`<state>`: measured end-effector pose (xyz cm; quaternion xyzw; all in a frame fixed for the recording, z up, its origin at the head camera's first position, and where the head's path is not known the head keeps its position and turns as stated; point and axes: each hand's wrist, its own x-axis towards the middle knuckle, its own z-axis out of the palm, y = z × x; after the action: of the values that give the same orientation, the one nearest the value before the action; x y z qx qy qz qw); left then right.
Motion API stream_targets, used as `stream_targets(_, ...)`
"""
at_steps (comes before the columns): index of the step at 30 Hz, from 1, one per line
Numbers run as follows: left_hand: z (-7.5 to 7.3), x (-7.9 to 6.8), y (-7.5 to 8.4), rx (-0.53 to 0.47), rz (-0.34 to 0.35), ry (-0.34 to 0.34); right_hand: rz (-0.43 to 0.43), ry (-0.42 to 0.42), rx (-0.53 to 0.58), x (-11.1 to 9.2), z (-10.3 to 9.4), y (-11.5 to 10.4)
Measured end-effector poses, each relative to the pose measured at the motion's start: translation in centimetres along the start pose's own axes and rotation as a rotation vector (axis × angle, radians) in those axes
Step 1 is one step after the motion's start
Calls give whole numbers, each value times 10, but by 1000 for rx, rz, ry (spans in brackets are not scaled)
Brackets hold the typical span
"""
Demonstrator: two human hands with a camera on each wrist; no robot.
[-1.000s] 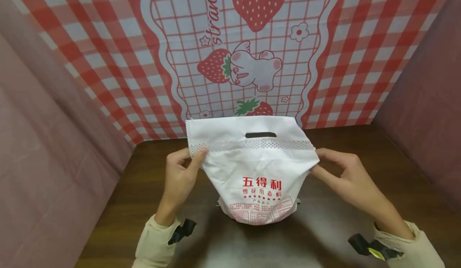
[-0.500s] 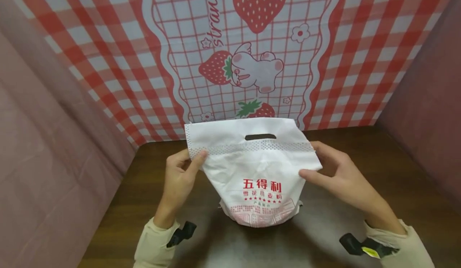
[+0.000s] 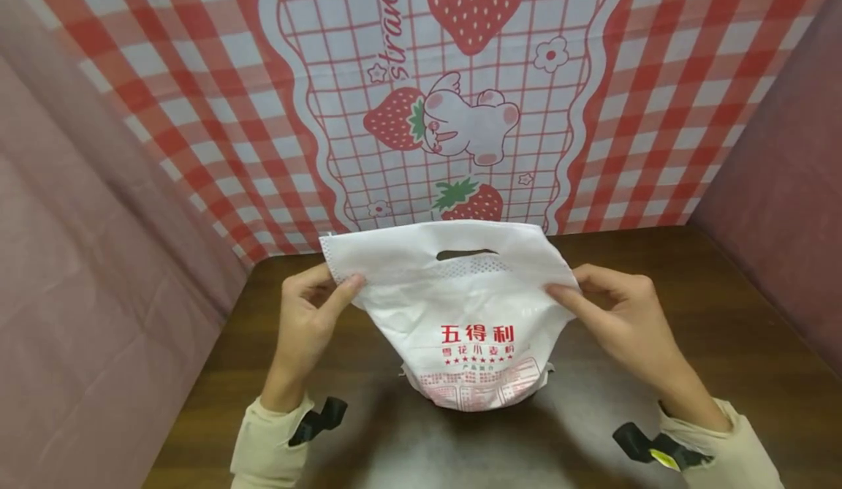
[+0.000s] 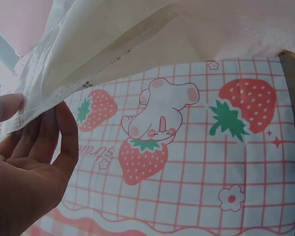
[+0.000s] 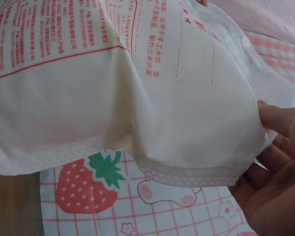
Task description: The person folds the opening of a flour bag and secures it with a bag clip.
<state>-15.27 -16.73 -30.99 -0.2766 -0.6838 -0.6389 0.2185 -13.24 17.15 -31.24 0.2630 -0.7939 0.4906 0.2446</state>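
Note:
A white flour bag (image 3: 473,295) with red Chinese print and a slot handle cut into its top band stands mid-table in the head view. Its upper part is flat and spread wide, while the rounded bottom bulges. My left hand (image 3: 305,328) pinches the upper left edge, thumb in front and fingers behind. On the opposite side my right hand (image 3: 628,321) pinches the upper right edge the same way. The left wrist view shows the bag's thin cloth (image 4: 113,44) between thumb and fingers. In the right wrist view the printed side and stitched seam (image 5: 191,176) show.
The dark wooden table (image 3: 691,284) lies under the bag. Behind it hangs a red-and-white checked cloth (image 3: 631,109) with strawberries and a rabbit. Pink curtains (image 3: 85,255) close off both sides.
My right hand has shifted its hold on the right edge, thumb now over the front. My left hand has moved slightly left, and the bag's top has slanted and its handle slot bent.

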Motion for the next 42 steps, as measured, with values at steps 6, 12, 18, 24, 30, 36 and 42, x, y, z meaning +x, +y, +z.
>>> stream_targets(6, 13, 2, 26, -30, 63, 14, -5, 6, -45, 1, -3, -12)
stream_targets(12, 34, -3, 58, 483, 411, 165, 5, -19, -34, 2, -2, -14)
stream_targets(18, 60, -6, 70, 703, 683, 167, 10, -28, -11, 0, -3, -1)
stream_targets(24, 81, 11, 83, 792, 715, -31, -11, -30, 8, -3, -3, 15)
stream_targets(30, 104, 33, 74, 1034, 620, -214, -8, -39, -3, 0, -4, -1)
stream_targets(36, 112, 48, 52, 1158, 600, -188, 40, -70, -17, -4, -6, 18)
stream_targets(42, 107, 54, 51, 1069, 615, -189, 70, -128, -36, -5, -11, 17)
